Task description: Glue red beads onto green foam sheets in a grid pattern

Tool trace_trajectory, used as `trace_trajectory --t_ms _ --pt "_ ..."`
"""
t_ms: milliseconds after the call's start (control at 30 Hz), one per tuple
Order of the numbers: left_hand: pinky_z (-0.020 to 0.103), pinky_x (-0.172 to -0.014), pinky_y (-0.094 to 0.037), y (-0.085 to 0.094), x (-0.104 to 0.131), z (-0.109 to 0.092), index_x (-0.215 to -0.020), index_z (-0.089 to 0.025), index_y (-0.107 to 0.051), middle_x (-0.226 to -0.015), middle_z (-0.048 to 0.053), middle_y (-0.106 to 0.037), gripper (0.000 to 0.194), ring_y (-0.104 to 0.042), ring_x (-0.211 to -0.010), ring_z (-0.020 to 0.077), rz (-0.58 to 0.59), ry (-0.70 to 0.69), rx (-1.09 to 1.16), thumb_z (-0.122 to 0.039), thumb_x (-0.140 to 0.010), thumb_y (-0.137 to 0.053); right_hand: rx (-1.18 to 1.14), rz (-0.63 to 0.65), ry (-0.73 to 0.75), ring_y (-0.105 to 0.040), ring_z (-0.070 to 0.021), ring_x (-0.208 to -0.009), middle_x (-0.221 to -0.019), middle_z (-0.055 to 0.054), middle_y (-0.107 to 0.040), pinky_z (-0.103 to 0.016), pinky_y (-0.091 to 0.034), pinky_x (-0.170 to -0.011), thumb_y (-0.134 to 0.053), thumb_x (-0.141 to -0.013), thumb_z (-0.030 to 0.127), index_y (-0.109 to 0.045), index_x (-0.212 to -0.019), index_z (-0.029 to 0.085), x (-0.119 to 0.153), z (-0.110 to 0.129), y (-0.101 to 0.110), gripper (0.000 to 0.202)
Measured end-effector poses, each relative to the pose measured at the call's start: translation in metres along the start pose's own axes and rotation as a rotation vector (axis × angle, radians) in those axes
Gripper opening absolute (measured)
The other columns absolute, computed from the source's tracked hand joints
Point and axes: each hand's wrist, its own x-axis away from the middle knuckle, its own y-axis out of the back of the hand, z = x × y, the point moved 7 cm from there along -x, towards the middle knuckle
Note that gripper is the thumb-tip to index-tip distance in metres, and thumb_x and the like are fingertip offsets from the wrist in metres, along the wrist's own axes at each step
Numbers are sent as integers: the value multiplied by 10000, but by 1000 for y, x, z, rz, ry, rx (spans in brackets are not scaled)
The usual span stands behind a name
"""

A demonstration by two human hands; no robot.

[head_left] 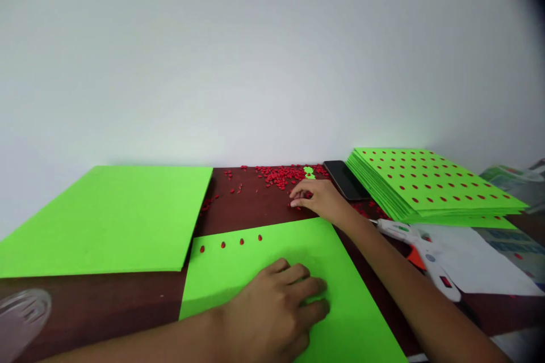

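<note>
A bright green sheet [225, 272] lies before me, with several small red ladybug-like pieces [242, 241] in a row near its far edge. My left hand [281, 306] rests on this sheet, palm down, fingers loosely bent and apart, holding nothing. Beyond the sheet's far edge, my right hand [315, 197] reaches down to the dark red tabletop [238, 204]. Its thumb and fingers come together among loose red pieces; whether one is between the fingertips is too small to make out. Many more red pieces [279, 176] lie scattered just behind that hand.
Plain green sheets [114, 215] are stacked at left. At right stands a stack of green sheets with red dots in rows [426, 176]. A black phone [347, 180], a white glue gun [426, 255] and white paper [481, 261] lie near my right arm. Clear plastic [25, 317] sits front left.
</note>
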Motion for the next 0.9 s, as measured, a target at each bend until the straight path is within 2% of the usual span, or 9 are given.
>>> trace_trajectory --t_ms 133,333,500,700,800,900 --pt "409 -875 -415 0 -1 0 -1374 -222 -561 -1431 25 -626 365 -582 -1117 235 3 7 6 -280 -1015 -582 -82 54 -31 -719 -180 -779 -837 -25 -782 -281 -531 -715 -828 -848 296 -799 -852 230 1 3 -12 72" --pt "414 -885 -420 0 1 1 -1365 -219 -565 -1443 15 -616 362 -572 -1112 232 17 1 19 -288 -1010 -586 -92 27 23 -661 -155 -727 -843 -20 -744 -266 -498 -679 -880 -804 356 -803 -828 230 2 8 -14 150" --pt "410 -900 -419 -2 2 1 -1372 -222 -562 -1443 21 -617 364 -571 -1121 235 8 2 18 -289 -1015 -580 -70 53 -13 -632 -153 -704 -812 -15 -742 -269 -486 -667 -889 -787 342 -814 -858 230 1 -3 -9 153" --pt "411 -905 -422 -1 1 1 -1368 -217 -567 -1427 33 -626 360 -576 -1116 241 10 1 12 -288 -1015 -575 -129 143 -92 -671 -175 -788 -891 -31 -769 -285 -520 -713 -863 -775 272 -818 -921 234 3 -12 -8 157" --pt "407 -923 -427 -1 1 1 -1364 -217 -570 -1413 41 -630 356 -579 -1117 242 9 3 4 -288 -1015 -578 -128 166 -118 -680 -185 -817 -907 -31 -770 -289 -523 -721 -889 -742 303 -821 -947 238 7 -12 -4 226" --pt "400 -931 -427 -1 1 1 -1361 -225 -575 -1398 54 -638 351 -581 -1120 250 5 4 -1 -297 -1018 -573 -45 147 -108 -671 -181 -801 -901 -29 -767 -286 -513 -711 -858 -791 341 -826 -967 245 9 -10 8 203"
